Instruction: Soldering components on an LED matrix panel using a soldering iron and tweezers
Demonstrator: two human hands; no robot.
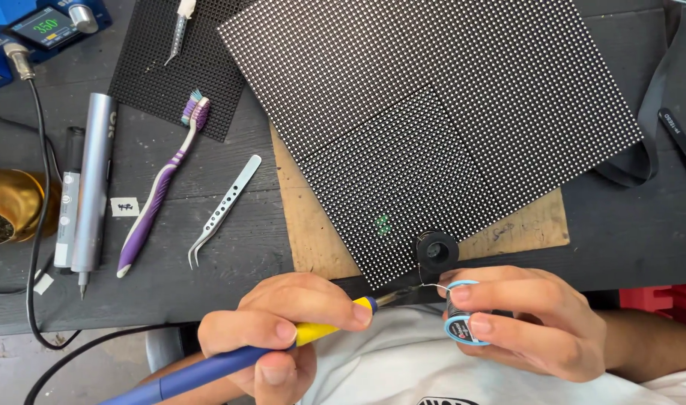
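Fingers of the left hand (279,334) are wrapped pen-style around a blue and yellow soldering iron (238,360), long axis running low-left to up-right, tip aimed at the near corner of the LED matrix panel (433,112). Just right of the tip, the right hand (527,319) pinches a small blue-rimmed solder spool (461,321), its thin wire (431,286) poking left toward the tip.

The left hand (283,330) is gripping a blue-and-yellow soldering iron (230,364), its tip seemingly touching wire from the solder spool (463,311) the right hand (527,319) is holding, beside the dotted panel (433,120).
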